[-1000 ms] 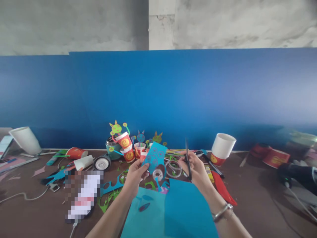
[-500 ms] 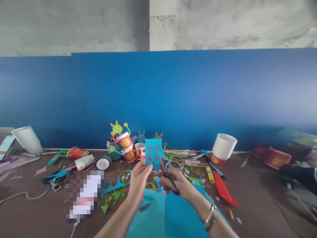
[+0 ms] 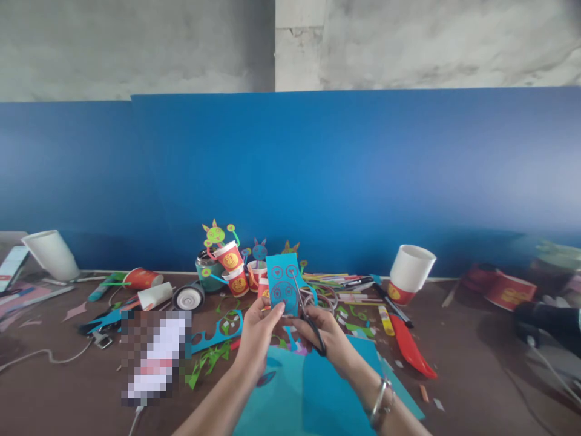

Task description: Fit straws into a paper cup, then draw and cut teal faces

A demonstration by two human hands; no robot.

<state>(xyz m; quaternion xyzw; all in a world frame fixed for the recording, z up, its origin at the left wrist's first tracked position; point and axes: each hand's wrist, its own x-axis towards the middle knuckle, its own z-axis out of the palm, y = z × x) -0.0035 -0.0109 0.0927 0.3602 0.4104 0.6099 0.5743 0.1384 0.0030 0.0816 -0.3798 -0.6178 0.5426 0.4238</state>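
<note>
Between the thumb and fingers of my left hand is a small blue paper with red circles and a round face drawn on it. My right hand grips black-handled scissors, whose blades lie at the paper's right edge, beside the drawn circles. Whether the blades are parted is hard to make out. Below both hands lie larger blue sheets. Behind the paper stand red paper cups with cut-out animal faces, partly hidden.
Blue offcuts and green scraps lie left of my hands. A red folded item, a yellow glue stick and stacked white cups are on the right. Several coloured sticks lie behind. A blue partition closes off the back.
The blue paper has shifted slightly right and tilted in my left hand. My right hand and the scissors stay at its right edge, with little movement.
</note>
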